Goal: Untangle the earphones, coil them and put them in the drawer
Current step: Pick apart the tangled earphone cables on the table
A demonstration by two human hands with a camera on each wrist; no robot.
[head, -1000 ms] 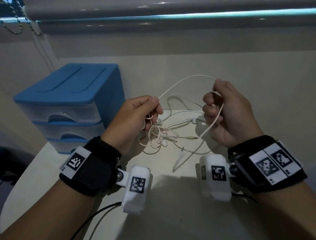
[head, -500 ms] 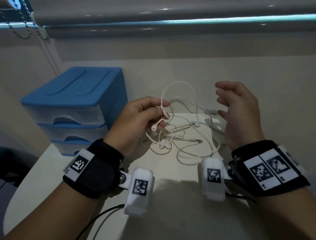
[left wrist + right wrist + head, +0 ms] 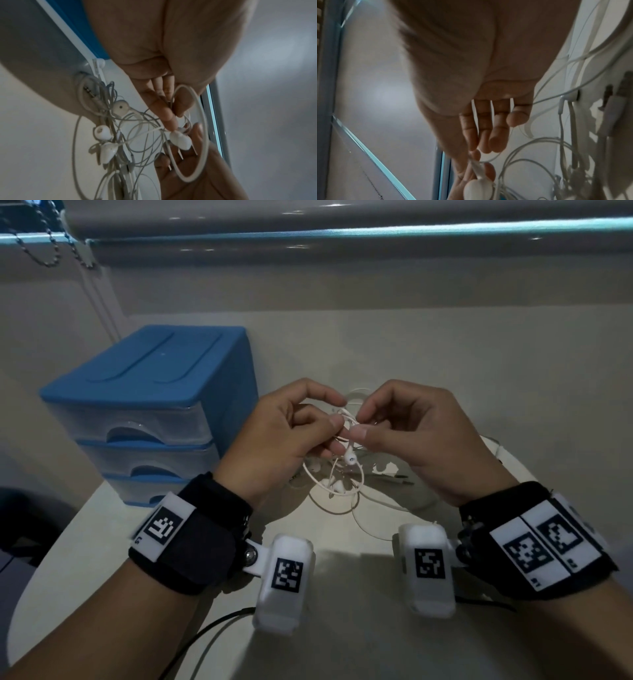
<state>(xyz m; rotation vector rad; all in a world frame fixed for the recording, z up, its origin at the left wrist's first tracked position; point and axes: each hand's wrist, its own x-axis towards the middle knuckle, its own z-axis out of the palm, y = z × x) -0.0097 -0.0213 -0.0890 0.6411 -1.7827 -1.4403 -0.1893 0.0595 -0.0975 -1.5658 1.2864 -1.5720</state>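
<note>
White earphones [image 3: 342,474] hang tangled beside the closed blue drawer unit [image 3: 147,412].

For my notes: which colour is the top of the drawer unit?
Blue; the drawer unit shows best in the head view.

a blue plastic three-drawer chest [image 3: 147,405] blocks the table's [image 3: 342,628] far left; tangled white earphone cords [image 3: 342,487] sprawl across the middle, leaving bare tabletop near and far right.

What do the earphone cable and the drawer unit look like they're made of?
Earphones: white cable looks like soft rubbery plastic, since it bends in loose loops; the buds look like smooth, slightly glossy hard plastic. Drawer unit: moulded plastic, with an opaque blue matte top and frame and translucent, frosted-looking drawer fronts.
</note>
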